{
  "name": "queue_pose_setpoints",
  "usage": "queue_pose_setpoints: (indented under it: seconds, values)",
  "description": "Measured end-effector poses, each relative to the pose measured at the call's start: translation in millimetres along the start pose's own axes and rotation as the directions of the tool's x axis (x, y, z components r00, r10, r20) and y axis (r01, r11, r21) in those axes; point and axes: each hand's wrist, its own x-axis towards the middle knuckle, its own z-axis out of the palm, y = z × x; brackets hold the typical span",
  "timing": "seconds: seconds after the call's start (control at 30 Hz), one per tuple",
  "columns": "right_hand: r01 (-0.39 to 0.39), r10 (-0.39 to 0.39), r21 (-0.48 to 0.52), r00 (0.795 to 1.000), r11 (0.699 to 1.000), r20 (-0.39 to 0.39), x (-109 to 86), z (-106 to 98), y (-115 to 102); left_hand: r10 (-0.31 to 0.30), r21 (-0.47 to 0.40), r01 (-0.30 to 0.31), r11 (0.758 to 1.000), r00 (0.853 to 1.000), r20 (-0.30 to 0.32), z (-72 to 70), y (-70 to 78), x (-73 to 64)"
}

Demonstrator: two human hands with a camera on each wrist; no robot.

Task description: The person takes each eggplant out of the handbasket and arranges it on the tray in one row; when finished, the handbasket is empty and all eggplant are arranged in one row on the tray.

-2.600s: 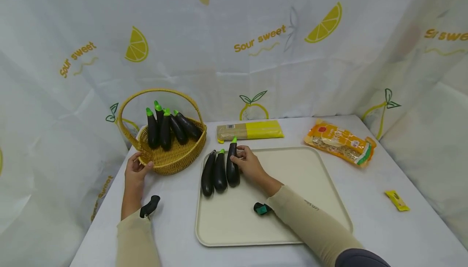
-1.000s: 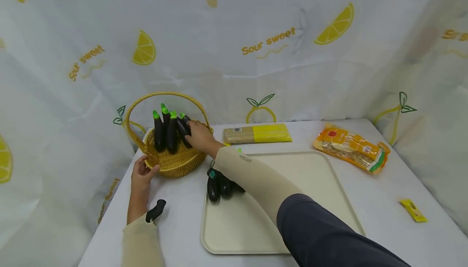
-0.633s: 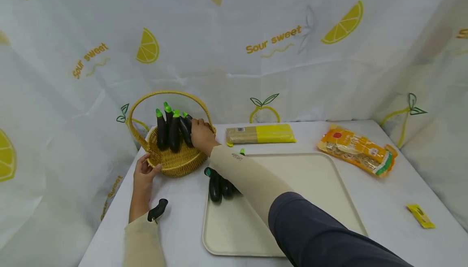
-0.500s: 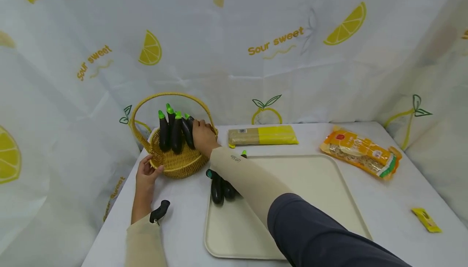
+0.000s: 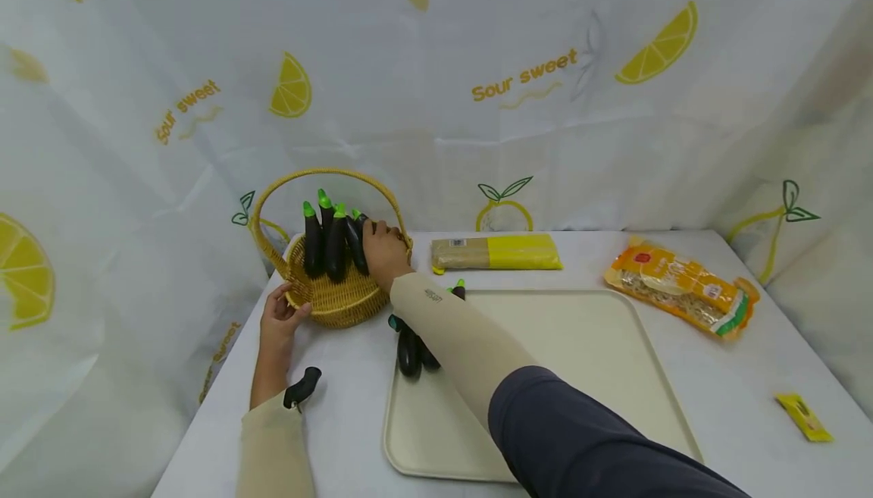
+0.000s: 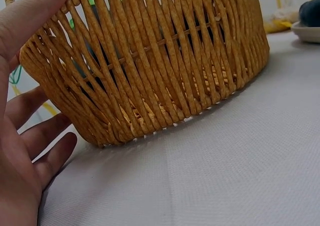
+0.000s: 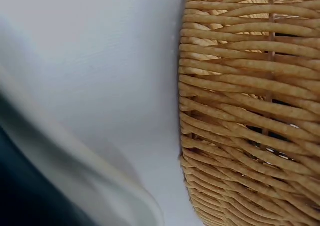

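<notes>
A wicker basket (image 5: pixel 344 310) with a hooped handle stands at the back left, with several dark eggplants (image 5: pixel 335 246) with green stems leaning inside. My left hand (image 5: pixel 281 324) holds its near left rim; in the left wrist view the thumb lies at the top edge and the other fingers spread beside the wall. Inside the basket's right side, my right hand (image 5: pixel 386 255) grips the rightmost eggplant, its fingertips mostly hidden. More eggplants (image 5: pixel 408 354) lie at the left of a beige tray (image 5: pixel 546 293), partly covered by the right sleeve. The right wrist view shows only the basket wall (image 7: pixel 245 86) and cloth.
Behind the tray lies a yellow-and-tan packet (image 5: pixel 496 253). An orange food bag (image 5: pixel 682 289) lies at the back right, and a small yellow packet (image 5: pixel 805 417) near the right edge. White printed cloth hangs behind the table.
My right hand has left the tray's eggplants and reached into the basket, closing round the rightmost eggplant there. My left hand stays on the rim. The head view has turned slightly left.
</notes>
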Motion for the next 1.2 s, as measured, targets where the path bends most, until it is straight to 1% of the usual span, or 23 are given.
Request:
queue_pose_setpoints:
  seconds: [0.1,0.2,0.3,0.37,0.4,0.47,0.5,0.57,0.6,0.67,0.73,0.77,0.8,0.87,0.97,1.0,1.03,1.07,1.1,1.13,1.2]
  values:
    - [-0.004,0.004,-0.016,1.000,1.000,0.017,-0.7,0,1,-0.015,0.019,0.015,1.000,1.000,0.004,0.9,0.0,0.4]
    - [-0.004,0.003,0.030,1.000,1.000,0.019,-0.5,-6,3,-0.009,0.033,0.010,0.999,1.000,-0.002,1.0,3.0,1.2]
    - [-0.016,0.016,0.173,1.000,0.985,-0.001,-4.9,-14,6,-0.005,0.041,0.005,0.999,1.000,-0.005,0.1,4.0,1.0]
    - [-0.020,0.027,0.295,0.999,0.955,-0.017,-7.6,-21,11,-0.004,0.040,0.004,0.999,1.000,-0.004,0.2,5.0,2.6]
    - [-0.023,0.034,0.368,0.999,0.930,-0.023,-9.2,-24,13,-0.005,0.038,0.005,0.999,1.000,-0.002,0.4,5.4,3.6]
    - [-0.028,0.042,0.496,0.999,0.868,-0.018,-12.8,-30,19,-0.006,0.038,0.006,0.999,1.000,0.002,1.0,6.0,5.0]
    - [-0.032,0.043,0.562,0.999,0.827,-0.007,-15.0,-32,22,-0.008,0.034,0.008,0.999,1.000,0.004,1.3,5.9,5.4]
    - [-0.039,0.034,0.682,0.999,0.730,0.022,-20.3,-36,27,-0.010,0.030,0.010,0.999,1.000,0.005,1.7,5.2,5.2]
    - [-0.047,0.025,0.741,0.999,0.670,0.041,-23.3,-38,29,-0.015,0.031,0.014,0.999,1.000,0.005,1.5,4.7,4.6]
    - [-0.055,-0.007,0.824,0.997,0.564,0.071,-30.1,-40,34,-0.018,0.036,0.018,0.999,1.000,0.002,0.7,2.9,3.1]
    - [-0.057,-0.049,0.883,0.995,0.466,0.090,-37.8,-42,40,-0.022,0.037,0.022,0.999,1.000,0.001,0.1,0.6,1.7]
    - [-0.062,-0.067,0.904,0.993,0.422,0.100,-42.0,-43,43,-0.021,0.035,0.021,0.999,1.000,0.002,0.3,-0.6,1.0]
    - [-0.067,-0.086,0.926,0.991,0.371,0.107,-46.3,-44,47,-0.021,0.036,0.021,0.999,1.000,0.003,0.3,-1.9,0.6]
    - [-0.070,-0.129,0.955,0.985,0.288,0.111,-55.6,-46,55,-0.007,0.026,0.007,1.000,1.000,0.011,0.3,-4.5,0.0]
    - [-0.094,-0.184,0.983,0.975,0.160,0.123,-72.2,-48,69,0.015,0.009,-0.015,1.000,1.000,0.018,0.8,-7.9,-1.7]
    - [-0.103,-0.203,0.990,0.972,0.099,0.122,-77.9,-49,73,0.015,0.008,-0.015,1.000,1.000,0.018,0.8,-8.3,-2.0]
    - [-0.114,-0.214,0.992,0.969,0.061,0.124,-84.2,-49,77,0.014,0.004,-0.014,1.000,1.000,0.017,0.8,-8.4,-2.6]
    - [-0.125,-0.218,0.992,0.967,0.037,0.130,-90.3,-50,80,0.008,0.008,-0.008,1.000,1.000,0.014,0.6,-7.8,-2.7]
    - [-0.130,-0.216,0.991,0.967,0.021,0.131,-95.7,-49,82,0.004,0.010,-0.004,1.000,1.000,0.010,0.7,-6.6,-2.3]
    - [-0.132,-0.215,0.991,0.968,0.013,0.132,-100.8,-49,83,0.005,0.009,-0.005,1.000,1.000,0.012,0.9,-5.1,-1.1]
    - [-0.125,-0.220,0.991,0.966,0.050,0.133,-108.8,-48,82,0.006,0.009,-0.006,1.000,1.000,0.016,2.2,-1.8,2.0]
